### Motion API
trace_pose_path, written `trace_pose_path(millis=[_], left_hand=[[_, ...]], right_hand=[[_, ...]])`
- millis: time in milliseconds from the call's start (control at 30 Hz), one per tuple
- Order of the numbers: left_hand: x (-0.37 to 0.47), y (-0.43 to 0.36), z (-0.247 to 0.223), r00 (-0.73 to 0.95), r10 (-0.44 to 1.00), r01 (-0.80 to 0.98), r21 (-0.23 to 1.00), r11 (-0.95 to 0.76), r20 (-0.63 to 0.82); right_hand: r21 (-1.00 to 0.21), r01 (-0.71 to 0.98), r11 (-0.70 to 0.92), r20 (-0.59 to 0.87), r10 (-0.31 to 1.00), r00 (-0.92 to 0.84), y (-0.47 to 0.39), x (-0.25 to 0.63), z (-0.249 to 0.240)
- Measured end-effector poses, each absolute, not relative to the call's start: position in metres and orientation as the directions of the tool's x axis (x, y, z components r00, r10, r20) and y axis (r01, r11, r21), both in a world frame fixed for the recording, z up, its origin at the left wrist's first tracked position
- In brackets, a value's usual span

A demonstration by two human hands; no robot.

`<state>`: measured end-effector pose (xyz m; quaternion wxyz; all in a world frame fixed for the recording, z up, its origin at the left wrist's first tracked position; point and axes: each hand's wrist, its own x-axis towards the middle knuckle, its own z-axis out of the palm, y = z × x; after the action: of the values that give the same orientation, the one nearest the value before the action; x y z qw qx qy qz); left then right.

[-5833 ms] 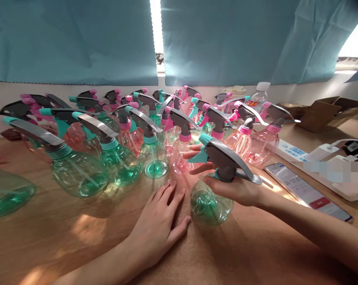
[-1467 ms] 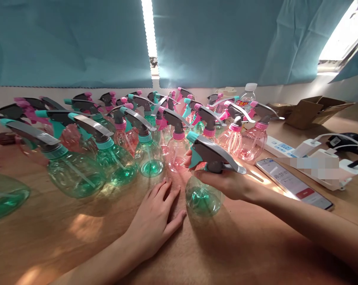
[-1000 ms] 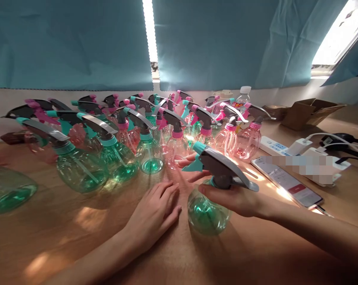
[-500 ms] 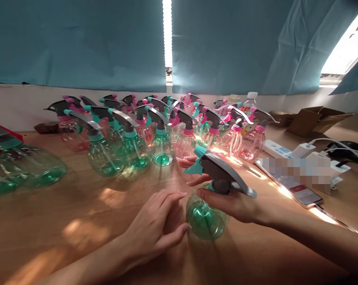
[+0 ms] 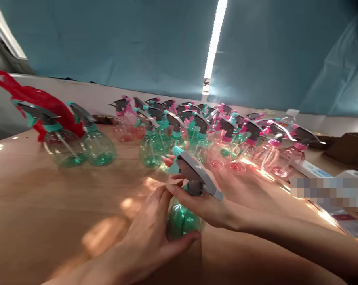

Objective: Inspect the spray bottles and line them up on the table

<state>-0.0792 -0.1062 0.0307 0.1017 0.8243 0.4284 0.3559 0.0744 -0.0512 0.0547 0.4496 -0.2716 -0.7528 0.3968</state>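
Your right hand (image 5: 207,208) gripped the neck of a green spray bottle (image 5: 181,221) at the near side of the counter (image 5: 63,221). Your left hand (image 5: 151,225) curved around its left flank, thumb across the front; whether it gripped could not be told. Beyond stood clustered pink bottles (image 5: 217,153) and green bottles (image 5: 151,148); farther left, a red bag (image 5: 45,101).

I hold the right hand (image 5: 207,208) in a curled grip, its forearm (image 5: 286,239) slanting from the right side; my left hand (image 5: 149,227) is cupped close beside, thumb (image 5: 185,243) spread from the fingers (image 5: 162,194).
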Motion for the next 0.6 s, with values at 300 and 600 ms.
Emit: trace_pose_path(millis=[300,600], left_hand=[[-0.156,-0.104,0.021,0.16,0.846,0.841,0.379,-0.386,0.508],[-0.217,-0.059,0.043,-0.008,0.808,0.987,0.135,-0.089,0.589]], right_hand=[[-0.781,0.055,0.622,0.401,0.568,-0.719,-0.017,0.01,0.087],[-0.205,0.48,0.853,0.718,0.464,-0.518,0.034,0.003,0.126]])
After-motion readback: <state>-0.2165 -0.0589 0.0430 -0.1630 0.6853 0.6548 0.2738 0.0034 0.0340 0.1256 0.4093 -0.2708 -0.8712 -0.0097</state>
